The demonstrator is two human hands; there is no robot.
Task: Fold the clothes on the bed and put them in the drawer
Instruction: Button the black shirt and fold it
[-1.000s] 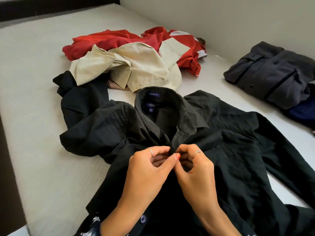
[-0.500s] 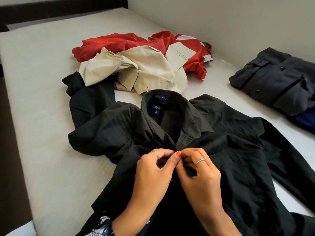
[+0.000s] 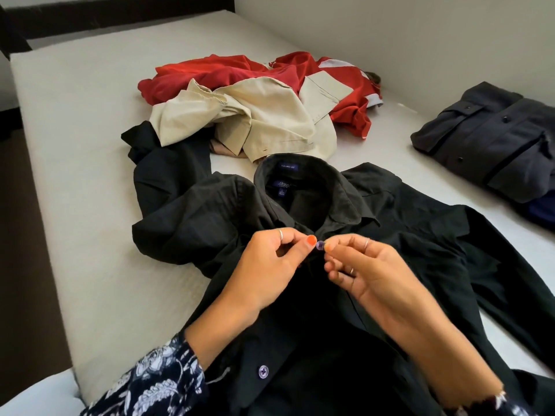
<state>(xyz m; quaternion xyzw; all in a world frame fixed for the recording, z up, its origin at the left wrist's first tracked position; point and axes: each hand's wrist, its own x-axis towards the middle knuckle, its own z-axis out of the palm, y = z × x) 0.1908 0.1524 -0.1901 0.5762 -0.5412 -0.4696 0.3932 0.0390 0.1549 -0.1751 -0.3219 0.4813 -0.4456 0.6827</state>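
The bed [image 3: 90, 205], a bare pale mattress, fills most of the frame from upper left to lower right. On it, across the centre and lower right, lies the black shirt [image 3: 420, 280], front up, collar toward the top of the frame, one sleeve bunched at centre left and the other running off to the lower right. Above it, in the upper middle, sits an unfolded heap: a beige garment [image 3: 264, 118] lying partly on a red one [image 3: 219, 73]. At the right edge rests a folded grey shirt [image 3: 492, 139], stacked on something dark blue [image 3: 540, 211].

Both hands meet just below the black shirt's collar. The left hand [image 3: 270, 265], coming from a floral sleeve [image 3: 156, 382] at lower left, has its fingers curled, thumb and forefinger pinching the shirt's front edge. The right hand [image 3: 369, 271] pinches from the other side, its fingertips touching a small purple button [image 3: 320, 245] held between the two hands. A second purple button [image 3: 263, 371] shows lower on the shirt front.
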